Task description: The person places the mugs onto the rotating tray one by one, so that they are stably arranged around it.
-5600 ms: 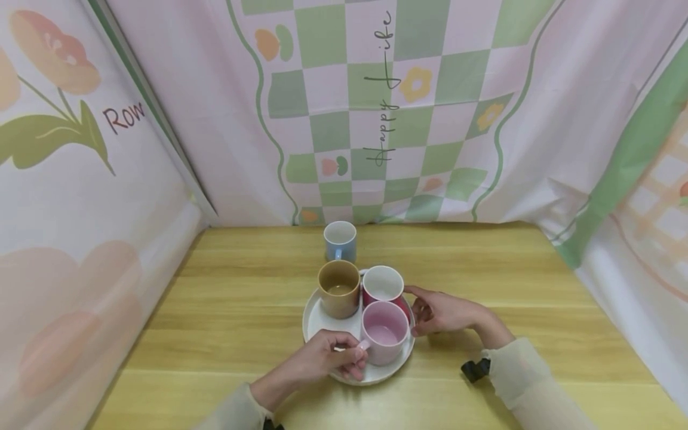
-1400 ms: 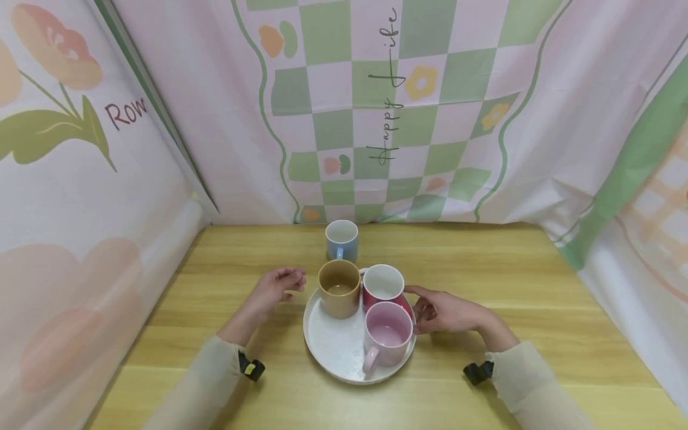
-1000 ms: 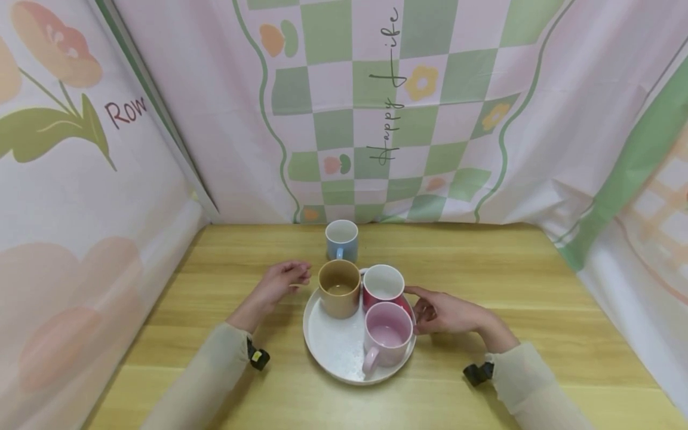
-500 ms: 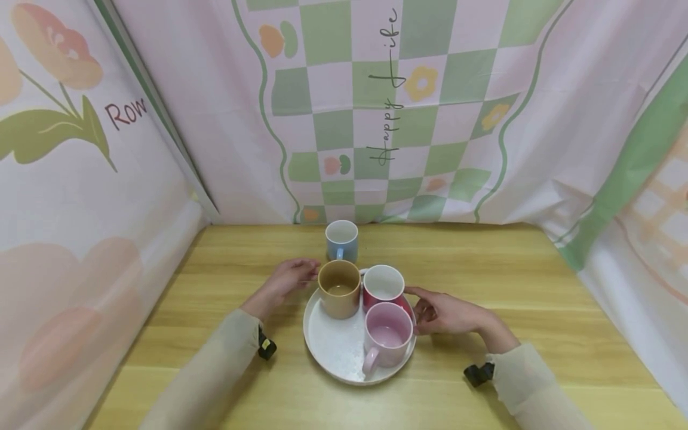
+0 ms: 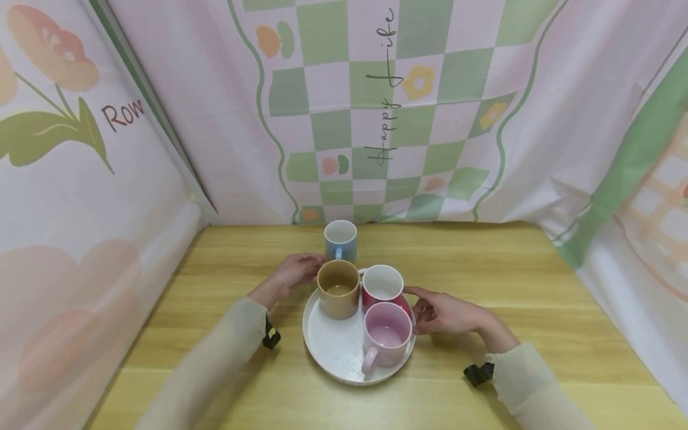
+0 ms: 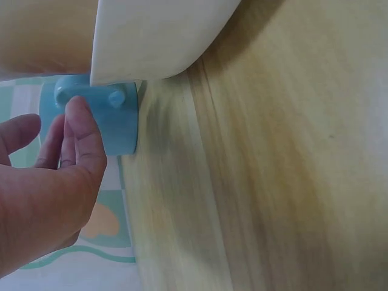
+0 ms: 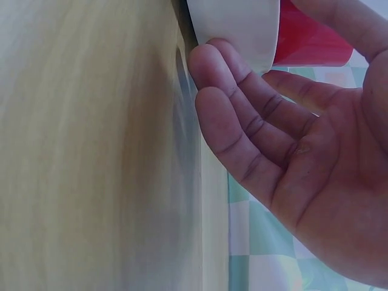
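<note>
My left hand [image 5: 292, 272] reaches past the left side of the tan mug [image 5: 340, 306], its fingers loosely bent. In the left wrist view its fingertips overlap the handle of the blue mug [image 6: 118, 130], with the thumb held apart. That mug stands upright behind the white round tray [image 5: 333, 349]. My right hand [image 5: 446, 312] is at the tray's right rim, its fingertips against the white tray wall [image 7: 236, 27] in the right wrist view. On the tray stand the tan mug, a red mug [image 5: 371, 300] with a white inside, and a pink mug [image 5: 395, 352], handle toward the front.
The wooden table [image 5: 484, 263] runs back to a checkered curtain [image 5: 371, 119]. A printed fabric wall [image 5: 134, 197] borders the left side. Bare tray surface shows at the front left. Black cameras sit at both wrists.
My left hand has let go of the pink mug's handle, swung round the tray's left side and moved forward and right toward the blue mug. The right hand has stayed at the rim.
</note>
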Motion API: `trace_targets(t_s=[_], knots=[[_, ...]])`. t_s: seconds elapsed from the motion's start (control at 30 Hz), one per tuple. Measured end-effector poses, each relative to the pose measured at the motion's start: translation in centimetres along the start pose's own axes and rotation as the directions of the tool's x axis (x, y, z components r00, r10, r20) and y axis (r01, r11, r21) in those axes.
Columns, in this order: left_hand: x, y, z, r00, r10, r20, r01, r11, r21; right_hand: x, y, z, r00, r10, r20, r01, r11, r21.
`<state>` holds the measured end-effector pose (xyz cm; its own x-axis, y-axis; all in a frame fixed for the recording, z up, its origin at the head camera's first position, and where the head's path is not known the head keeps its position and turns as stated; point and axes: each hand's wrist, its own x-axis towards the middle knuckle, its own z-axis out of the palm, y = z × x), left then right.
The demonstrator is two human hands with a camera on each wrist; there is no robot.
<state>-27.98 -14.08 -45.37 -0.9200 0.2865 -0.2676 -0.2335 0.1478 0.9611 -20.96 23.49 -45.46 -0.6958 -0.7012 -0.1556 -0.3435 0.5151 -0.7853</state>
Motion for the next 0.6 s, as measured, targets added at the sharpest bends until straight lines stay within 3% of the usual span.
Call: trace_targets(t_s=[0.6], knots=[[2.1,0.8,1.1,0.998,-0.057,0.026,0.056,0.998,0.02,0.0,0.1,0.0,1.0,-0.008,0.009,0.008,1.0,0.03]])
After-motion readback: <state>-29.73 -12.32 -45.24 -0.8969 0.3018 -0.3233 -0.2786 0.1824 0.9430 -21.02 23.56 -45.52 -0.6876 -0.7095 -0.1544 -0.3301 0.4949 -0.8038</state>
